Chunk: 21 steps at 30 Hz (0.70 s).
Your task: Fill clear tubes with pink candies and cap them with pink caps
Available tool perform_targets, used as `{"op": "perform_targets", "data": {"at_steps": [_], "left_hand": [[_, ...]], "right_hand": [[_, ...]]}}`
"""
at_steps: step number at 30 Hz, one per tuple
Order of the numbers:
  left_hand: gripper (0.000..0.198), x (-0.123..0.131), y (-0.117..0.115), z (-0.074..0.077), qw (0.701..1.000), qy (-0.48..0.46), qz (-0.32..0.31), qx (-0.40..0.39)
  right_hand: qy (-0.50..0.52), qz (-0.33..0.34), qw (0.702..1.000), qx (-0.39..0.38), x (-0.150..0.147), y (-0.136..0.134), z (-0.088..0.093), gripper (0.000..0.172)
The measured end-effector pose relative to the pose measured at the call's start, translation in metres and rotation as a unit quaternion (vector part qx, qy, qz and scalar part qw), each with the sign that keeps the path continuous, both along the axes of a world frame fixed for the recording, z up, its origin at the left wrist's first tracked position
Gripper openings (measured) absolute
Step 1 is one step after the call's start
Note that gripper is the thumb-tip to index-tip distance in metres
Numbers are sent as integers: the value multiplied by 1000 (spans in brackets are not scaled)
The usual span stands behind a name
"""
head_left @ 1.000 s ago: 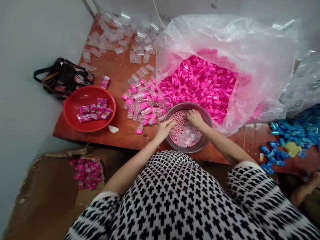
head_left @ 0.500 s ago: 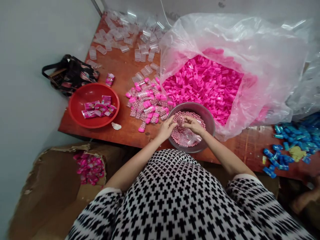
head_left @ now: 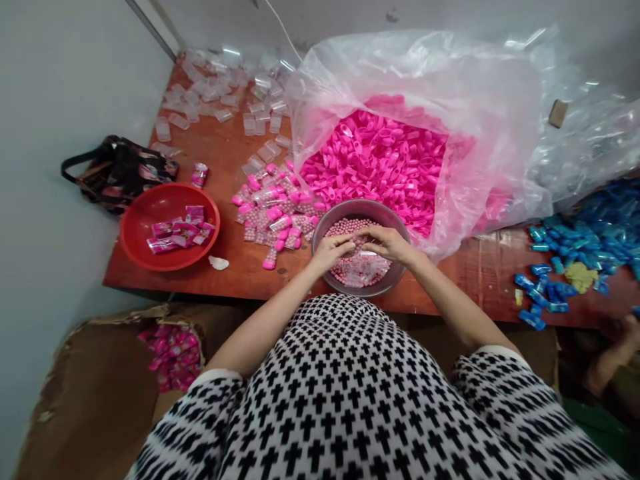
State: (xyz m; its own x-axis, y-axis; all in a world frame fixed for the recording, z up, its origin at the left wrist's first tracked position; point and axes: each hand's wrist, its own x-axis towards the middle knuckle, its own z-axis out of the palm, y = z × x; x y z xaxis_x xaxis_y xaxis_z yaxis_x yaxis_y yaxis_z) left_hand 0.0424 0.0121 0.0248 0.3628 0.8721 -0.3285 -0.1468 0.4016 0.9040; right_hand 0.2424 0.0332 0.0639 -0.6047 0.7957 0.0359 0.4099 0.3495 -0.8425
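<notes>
Left hand (head_left: pixel 334 253) and right hand (head_left: pixel 391 243) are now close together over the grey bowl (head_left: pixel 387 216).
The right hand has left the pink beads (head_left: pixel 350 227), which lie beneath both hands; the work seems now two-handed. Whether they pinch something small, one cannot tell.

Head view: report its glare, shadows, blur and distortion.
Head view: glare whitens the translucent plastic bag; head view: deep shadow beneath the wooden table; head view: the co-worker's arm is dark and smeared; head view: wide-angle stretching pulls the right sleeve toward the corner; head view: detail between left hand and right hand is soft.
</notes>
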Motion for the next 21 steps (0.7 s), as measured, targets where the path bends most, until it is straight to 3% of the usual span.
{"op": "perform_targets", "data": {"at_steps": [4, 8, 13, 16, 19, 21], "left_hand": [[51, -4, 5, -1, 998, 50, -26, 43], [48, -9, 8, -1, 991, 111, -42, 65], [59, -17, 8, -6, 994, 105, 15, 10], [62, -17, 7, -7, 997, 53, 40, -25], [56, -12, 5, -1, 998, 18, 45, -45], [53, -9, 4, 3, 997, 9, 45, -60]], "right_hand": [[-41, 12, 999, 22, 1, -2, -5, 21], [-15, -46, 999, -24, -3, -17, -18, 19], [-44, -130, 989, -54, 7, -32, -31, 29], [-108, -200, 974, -17, 29, -14, -30, 30], [-169, -345, 923, 33, 57, 29, -24, 26], [-212, -396, 892, 59, 73, 62, -20, 27]]}}
